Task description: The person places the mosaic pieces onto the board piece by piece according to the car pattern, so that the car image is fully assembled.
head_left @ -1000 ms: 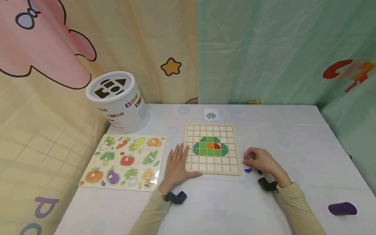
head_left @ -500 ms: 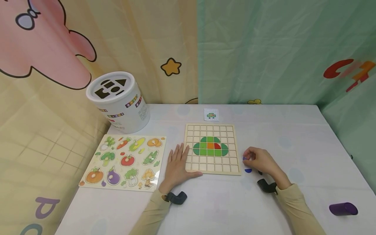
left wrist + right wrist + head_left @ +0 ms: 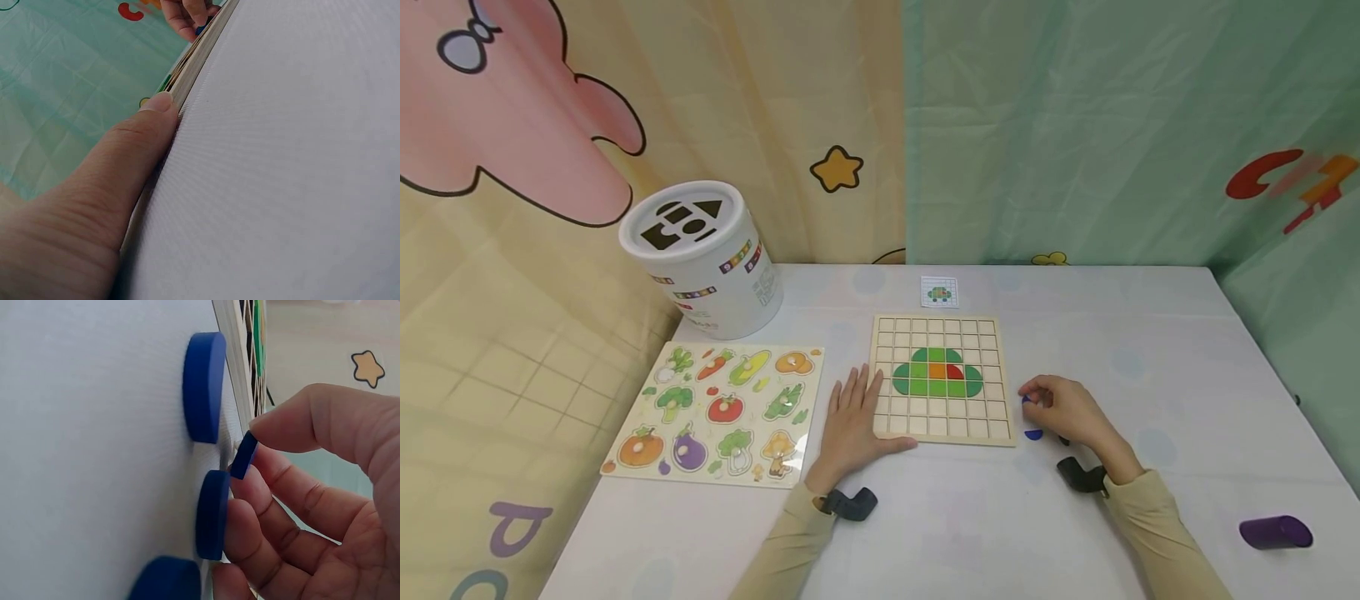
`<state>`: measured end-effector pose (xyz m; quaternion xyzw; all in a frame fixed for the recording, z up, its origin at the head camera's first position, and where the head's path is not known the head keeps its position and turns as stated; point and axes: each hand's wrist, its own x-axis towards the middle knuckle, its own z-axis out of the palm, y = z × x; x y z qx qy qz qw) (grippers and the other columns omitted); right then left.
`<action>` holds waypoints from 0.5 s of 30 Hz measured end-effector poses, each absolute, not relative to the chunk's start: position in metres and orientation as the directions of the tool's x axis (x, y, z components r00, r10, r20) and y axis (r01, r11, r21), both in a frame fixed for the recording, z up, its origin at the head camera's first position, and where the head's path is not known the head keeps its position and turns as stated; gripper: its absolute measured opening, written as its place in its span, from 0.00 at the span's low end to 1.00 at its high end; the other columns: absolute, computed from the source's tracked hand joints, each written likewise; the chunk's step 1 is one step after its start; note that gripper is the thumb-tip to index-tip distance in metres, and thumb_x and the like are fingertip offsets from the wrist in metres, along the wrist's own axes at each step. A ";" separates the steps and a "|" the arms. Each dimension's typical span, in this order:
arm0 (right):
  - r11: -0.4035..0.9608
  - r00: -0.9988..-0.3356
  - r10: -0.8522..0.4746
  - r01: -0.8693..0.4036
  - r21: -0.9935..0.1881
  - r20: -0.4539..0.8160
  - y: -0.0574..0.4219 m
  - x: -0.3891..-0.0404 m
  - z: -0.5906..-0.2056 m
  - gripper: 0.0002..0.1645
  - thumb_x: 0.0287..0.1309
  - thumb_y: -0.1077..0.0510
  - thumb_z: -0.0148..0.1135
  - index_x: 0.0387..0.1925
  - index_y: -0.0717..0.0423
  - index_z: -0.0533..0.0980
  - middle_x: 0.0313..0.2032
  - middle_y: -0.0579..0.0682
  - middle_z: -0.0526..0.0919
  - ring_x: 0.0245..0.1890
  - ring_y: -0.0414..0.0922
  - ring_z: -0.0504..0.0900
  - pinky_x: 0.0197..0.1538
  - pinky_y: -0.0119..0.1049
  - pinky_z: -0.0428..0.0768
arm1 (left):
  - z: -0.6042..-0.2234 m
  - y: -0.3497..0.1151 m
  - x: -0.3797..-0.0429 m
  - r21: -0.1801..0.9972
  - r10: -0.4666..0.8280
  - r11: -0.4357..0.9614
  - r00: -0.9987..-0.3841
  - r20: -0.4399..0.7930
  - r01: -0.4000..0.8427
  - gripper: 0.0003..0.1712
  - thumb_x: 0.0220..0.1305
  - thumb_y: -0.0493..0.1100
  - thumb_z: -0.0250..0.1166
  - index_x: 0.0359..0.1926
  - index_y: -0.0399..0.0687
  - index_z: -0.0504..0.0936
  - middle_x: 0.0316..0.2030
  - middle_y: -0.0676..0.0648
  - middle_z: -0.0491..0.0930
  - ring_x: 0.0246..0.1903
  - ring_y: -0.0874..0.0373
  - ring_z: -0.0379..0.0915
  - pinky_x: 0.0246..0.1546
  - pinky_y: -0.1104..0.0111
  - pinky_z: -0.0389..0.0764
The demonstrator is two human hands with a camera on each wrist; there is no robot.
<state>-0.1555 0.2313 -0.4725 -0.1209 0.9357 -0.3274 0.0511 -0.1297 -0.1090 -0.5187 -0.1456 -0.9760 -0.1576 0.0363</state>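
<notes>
My left hand [image 3: 850,425] lies with fingers spread over the left edge of a wooden grid board [image 3: 951,429], its thumb along the front edge. Green, orange and red tiles [image 3: 937,372] form a domed shape in the board's middle. Just right of the board, my right hand [image 3: 1066,408] pinches a small blue half-round tile [image 3: 244,456] between thumb and fingers. Another blue tile [image 3: 212,515] stands against its lower fingers in the right wrist view. Two more blue tiles, one farther up [image 3: 203,387] and one at the bottom edge [image 3: 167,580], lie on the table.
Behind the board lies a small pattern card [image 3: 939,292]. A vegetable peg puzzle [image 3: 752,433] lies at left, with a white bucket [image 3: 722,283] with a shape-slot lid behind it. A purple cylinder-like block [image 3: 1275,532] sits at the front right.
The right hand stays beside the board; the blue tile in its fingertips shows a little more and has tipped slightly upward. The left hand has not moved.
</notes>
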 end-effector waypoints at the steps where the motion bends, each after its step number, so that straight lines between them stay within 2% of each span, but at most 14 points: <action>1: 0.757 -0.966 -0.257 -0.192 -0.625 -0.015 0.231 -0.156 -0.473 0.10 0.50 0.63 0.63 0.36 0.59 0.81 0.24 0.44 0.74 0.21 0.42 0.68 0.21 0.34 0.66 | -0.519 -0.109 -0.130 0.296 0.273 0.908 -0.955 0.117 0.296 0.69 0.41 0.81 0.59 0.74 0.47 0.48 0.73 0.42 0.41 0.72 0.49 0.30 0.68 0.54 0.32; 15: 0.742 -0.971 -0.241 -0.187 -0.643 0.004 0.233 -0.155 -0.473 0.09 0.51 0.64 0.67 0.37 0.60 0.80 0.27 0.46 0.77 0.21 0.42 0.69 0.21 0.34 0.68 | -0.516 -0.108 -0.129 0.300 0.274 0.906 -0.954 0.121 0.298 0.68 0.41 0.81 0.60 0.74 0.46 0.49 0.73 0.41 0.42 0.72 0.48 0.31 0.69 0.54 0.33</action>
